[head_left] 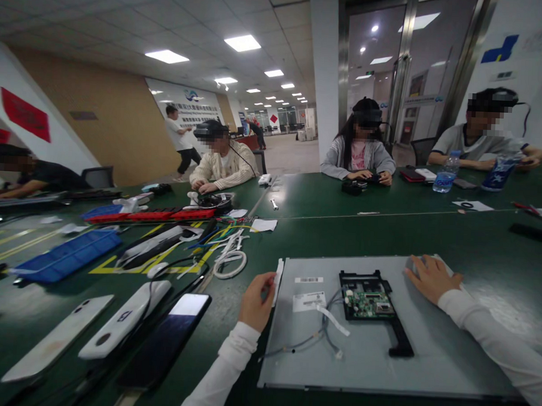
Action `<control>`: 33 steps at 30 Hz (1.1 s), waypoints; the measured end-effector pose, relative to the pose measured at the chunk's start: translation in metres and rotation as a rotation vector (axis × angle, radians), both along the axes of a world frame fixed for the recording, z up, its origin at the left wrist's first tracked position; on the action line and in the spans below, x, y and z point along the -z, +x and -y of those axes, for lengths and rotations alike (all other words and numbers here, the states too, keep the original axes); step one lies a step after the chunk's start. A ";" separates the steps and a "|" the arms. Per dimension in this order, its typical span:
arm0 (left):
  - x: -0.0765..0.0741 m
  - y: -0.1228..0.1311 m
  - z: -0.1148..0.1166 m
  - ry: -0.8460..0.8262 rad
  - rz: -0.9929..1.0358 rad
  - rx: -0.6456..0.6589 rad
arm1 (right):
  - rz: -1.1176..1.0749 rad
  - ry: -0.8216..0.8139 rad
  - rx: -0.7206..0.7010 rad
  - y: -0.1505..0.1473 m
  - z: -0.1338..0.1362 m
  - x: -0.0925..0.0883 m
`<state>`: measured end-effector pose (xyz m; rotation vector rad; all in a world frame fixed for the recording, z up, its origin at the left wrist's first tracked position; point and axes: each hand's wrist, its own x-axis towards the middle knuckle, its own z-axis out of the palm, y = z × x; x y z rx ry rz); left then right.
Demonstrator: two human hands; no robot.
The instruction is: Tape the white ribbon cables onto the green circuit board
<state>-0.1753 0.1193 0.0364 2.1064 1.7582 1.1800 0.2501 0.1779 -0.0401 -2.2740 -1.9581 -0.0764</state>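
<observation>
A flat grey metal panel (300, 360), like the back of a display, lies on the green table before me. At its upper left edge, my left hand (256, 301) has its fingers pinched on a narrow white strip (278, 278). My right hand (432, 278) rests on the panel's far right part with its fingers spread, holding nothing. Between the hands, a black plastic bracket (400, 340) sits on the panel around a green circuit board (371, 304). Thin grey cables (323, 328) with a white tag run from beside the board towards the left edge.
Left of the panel lie a dark phone (166, 342), a white power bank (124, 322), a white phone (58, 337) and a coiled white cable (230, 264). Further left is a blue tray (69, 254). Several people sit around the table; a water bottle (446, 173) stands at the far right.
</observation>
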 end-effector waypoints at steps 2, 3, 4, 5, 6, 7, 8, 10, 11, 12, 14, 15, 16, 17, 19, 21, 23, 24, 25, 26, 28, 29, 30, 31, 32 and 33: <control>-0.008 0.010 0.006 0.014 0.005 0.059 | -0.011 0.012 0.010 0.000 0.000 -0.002; -0.012 0.016 0.010 0.013 0.014 0.091 | -0.017 0.032 0.010 -0.001 0.000 -0.004; -0.017 0.022 0.014 0.008 0.027 0.127 | -0.027 0.070 -0.003 -0.003 0.000 -0.007; -0.022 0.030 0.019 0.002 0.042 0.165 | -0.047 0.125 -0.038 -0.006 0.001 -0.011; -0.027 0.038 0.024 -0.005 0.053 0.207 | -0.080 0.185 -0.101 -0.011 0.004 -0.017; -0.032 0.047 0.029 -0.015 0.058 0.256 | -0.129 0.247 -0.188 -0.016 0.008 -0.024; -0.036 0.056 0.034 -0.025 0.058 0.309 | -0.199 0.293 -0.301 -0.024 0.015 -0.032; -0.044 0.076 0.045 -0.054 0.051 0.423 | -0.377 0.321 -0.542 -0.041 0.034 -0.051; -0.046 0.086 0.049 -0.070 0.042 0.482 | -0.478 0.304 -0.636 -0.050 0.046 -0.060; -0.048 0.097 0.053 -0.088 0.029 0.540 | -0.573 0.259 -0.709 -0.057 0.059 -0.068; -0.048 0.116 0.059 -0.118 -0.001 0.652 | -0.740 0.192 -0.749 -0.069 0.084 -0.081; -0.048 0.125 0.061 -0.132 -0.017 0.700 | -0.795 0.154 -0.739 -0.071 0.094 -0.085; -0.046 0.133 0.062 -0.147 -0.034 0.742 | -0.838 0.132 -0.715 -0.071 0.102 -0.087; -0.045 0.140 0.062 -0.161 -0.051 0.778 | -0.865 0.108 -0.692 -0.070 0.108 -0.087; -0.041 0.152 0.061 -0.183 -0.078 0.826 | -0.899 0.060 -0.660 -0.062 0.114 -0.084; -0.038 0.160 0.059 -0.196 -0.086 0.853 | -0.940 0.014 -0.638 -0.051 0.115 -0.079; -0.034 0.165 0.057 -0.204 -0.075 0.851 | -1.004 -0.001 -0.601 -0.042 0.114 -0.075; -0.033 0.168 0.055 -0.211 -0.068 0.843 | -1.038 0.002 -0.581 -0.038 0.113 -0.073; -0.031 0.170 0.054 -0.217 -0.058 0.831 | -1.068 0.008 -0.564 -0.036 0.113 -0.072; -0.028 0.171 0.053 -0.221 -0.047 0.818 | -1.088 0.015 -0.549 -0.034 0.112 -0.071; -0.023 0.174 0.050 -0.223 -0.025 0.806 | -1.092 0.030 -0.527 -0.034 0.112 -0.070; -0.020 0.175 0.049 -0.219 -0.014 0.812 | -1.076 0.041 -0.520 -0.035 0.112 -0.069; -0.017 0.176 0.048 -0.211 -0.004 0.822 | -1.053 0.053 -0.518 -0.036 0.112 -0.069; -0.015 0.177 0.047 -0.201 0.005 0.835 | -1.027 0.064 -0.522 -0.037 0.112 -0.068; -0.012 0.178 0.045 -0.192 0.010 0.849 | -1.004 0.074 -0.529 -0.038 0.112 -0.068; -0.010 0.178 0.044 -0.185 0.014 0.857 | -0.988 0.083 -0.536 -0.038 0.112 -0.067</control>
